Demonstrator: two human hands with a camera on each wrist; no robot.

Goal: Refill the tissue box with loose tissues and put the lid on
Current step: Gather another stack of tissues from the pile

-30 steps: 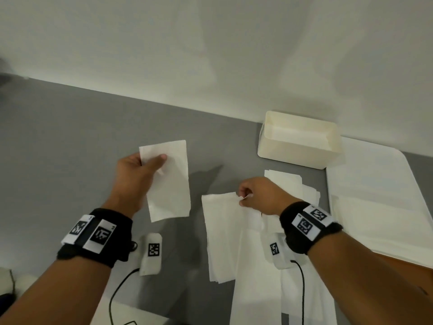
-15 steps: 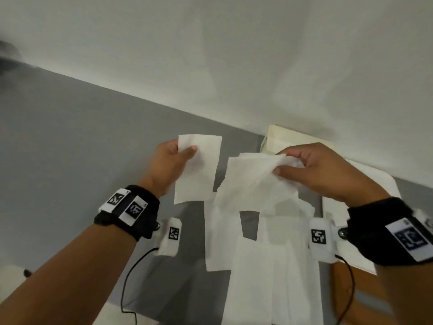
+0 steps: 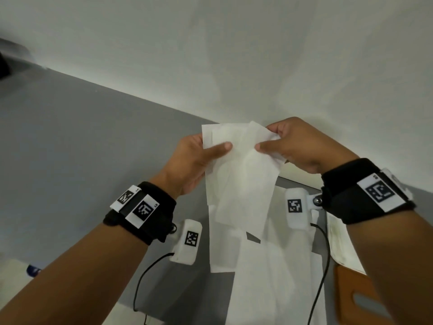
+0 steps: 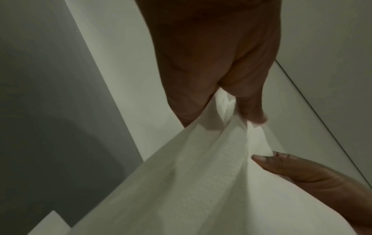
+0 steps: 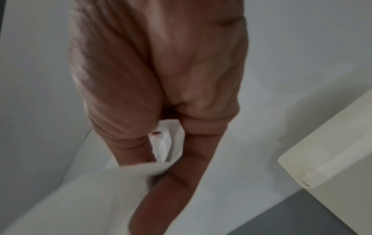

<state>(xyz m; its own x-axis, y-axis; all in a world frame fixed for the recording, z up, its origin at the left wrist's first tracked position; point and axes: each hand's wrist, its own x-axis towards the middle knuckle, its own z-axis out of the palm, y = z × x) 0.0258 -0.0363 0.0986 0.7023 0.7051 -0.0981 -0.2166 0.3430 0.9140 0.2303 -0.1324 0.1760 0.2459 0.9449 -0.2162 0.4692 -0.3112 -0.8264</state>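
Currently the loose tissues (image 3: 239, 174) hang in mid-air, top edge pinched between left hand (image 3: 194, 160) and right hand (image 3: 300, 146), both grips closed on them. Thin, limp, tear-prone: hold near the corners. More sheets lie below the grips on the surface (image 3: 82, 141).

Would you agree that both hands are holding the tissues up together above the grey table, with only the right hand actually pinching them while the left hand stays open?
Not quite: the left hand is not open. The head view shows its thumb pressed onto the tissues, gripping them, as the right hand does, above the grey table.
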